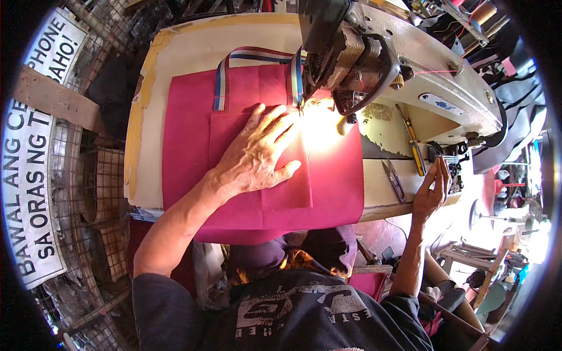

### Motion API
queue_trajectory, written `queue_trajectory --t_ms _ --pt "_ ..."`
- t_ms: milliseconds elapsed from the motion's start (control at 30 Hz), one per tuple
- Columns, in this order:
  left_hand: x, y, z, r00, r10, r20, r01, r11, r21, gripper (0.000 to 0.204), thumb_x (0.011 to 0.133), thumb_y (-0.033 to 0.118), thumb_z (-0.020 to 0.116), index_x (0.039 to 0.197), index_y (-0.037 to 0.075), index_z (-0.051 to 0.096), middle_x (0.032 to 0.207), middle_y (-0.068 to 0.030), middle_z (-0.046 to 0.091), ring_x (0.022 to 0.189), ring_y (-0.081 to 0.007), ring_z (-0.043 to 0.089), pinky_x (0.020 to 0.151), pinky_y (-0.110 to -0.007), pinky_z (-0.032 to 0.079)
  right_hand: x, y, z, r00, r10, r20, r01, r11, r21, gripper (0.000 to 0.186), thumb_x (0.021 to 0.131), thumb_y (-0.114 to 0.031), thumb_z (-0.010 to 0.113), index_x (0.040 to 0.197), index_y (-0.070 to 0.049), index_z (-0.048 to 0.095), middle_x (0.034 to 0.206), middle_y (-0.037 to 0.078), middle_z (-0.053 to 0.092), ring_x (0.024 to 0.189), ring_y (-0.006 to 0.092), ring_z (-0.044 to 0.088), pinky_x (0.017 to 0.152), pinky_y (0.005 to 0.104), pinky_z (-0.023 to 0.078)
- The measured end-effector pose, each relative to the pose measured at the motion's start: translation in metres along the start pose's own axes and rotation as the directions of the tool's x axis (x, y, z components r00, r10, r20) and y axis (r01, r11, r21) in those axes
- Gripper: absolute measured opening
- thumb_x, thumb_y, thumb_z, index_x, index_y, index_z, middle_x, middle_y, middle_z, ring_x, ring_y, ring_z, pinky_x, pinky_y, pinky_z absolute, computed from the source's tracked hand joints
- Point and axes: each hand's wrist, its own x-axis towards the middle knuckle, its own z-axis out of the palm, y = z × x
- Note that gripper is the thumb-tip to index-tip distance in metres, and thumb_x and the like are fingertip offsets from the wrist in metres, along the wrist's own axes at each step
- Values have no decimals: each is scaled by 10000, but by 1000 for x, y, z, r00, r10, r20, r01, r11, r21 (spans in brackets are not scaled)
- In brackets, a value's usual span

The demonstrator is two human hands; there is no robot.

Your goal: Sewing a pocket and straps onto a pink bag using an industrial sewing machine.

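My left hand (263, 152) lies with fingers spread on magenta fabric (336, 187) and a smaller panel of it stitched at the top to a red, white and blue striped strap (221, 88). The strap loops up, its right end beneath the lit needle area of the sewing machine (357, 70). My right hand (432, 190) is at the right of the machine bed, fingers stretched upward beside a small metal mechanism (453, 172); I see nothing held in it. Thread snips (395, 181) and a yellow-handled screwdriver (415, 149) lie just left of it.
The pale worktop (149, 105) has a worn edge. Wire mesh (111, 175) with white signboards (32, 193) stands at left. My lap is below. At right are cluttered tools, wooden pieces (486, 257) and bare skin of a limb (456, 310) whose owner I cannot tell.
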Motion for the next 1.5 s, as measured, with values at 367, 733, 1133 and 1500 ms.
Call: queue_trajectory --t_ms 367,733,1133,1500 --pt "1 0 2 1000 -3 6 3 1000 -7 718 889 381 669 1468 9 467 1533 -176 442 1458 -344 370 1238 -578 226 1 -5 -7 999 -36 23 38 998 -60 375 1001 -85 619 1368 -12 612 1450 176 567 1357 339 519 1108 468 430" --pt "0 -1 -1 1000 -2 11 1 1000 17 705 881 382 676 1443 1 487 1485 -188 470 1441 -358 383 1226 -592 243 185 27 -64 910 -293 -293 247 951 -185 393 1018 -296 646 1369 -120 629 1395 123 634 1263 269 609 1041 430 486" --pt "-1 -2 -2 1000 -21 -10 21 1000 4 714 866 384 683 1447 18 486 1467 -193 478 1429 -376 387 1242 -567 231 276 224 -11 914 357 191 -405 819 407 509 1036 -456 544 1292 -40 684 1187 144 725 1016 261 689 944 367 530" --pt "3 -6 9 996 58 -72 -57 998 26 507 961 259 556 1408 21 524 1475 -190 492 1422 -362 406 1236 -541 249 54 48 -8 888 -459 20 447 854 -266 360 976 -207 693 1275 -11 650 1240 157 677 1079 279 675 916 375 549"
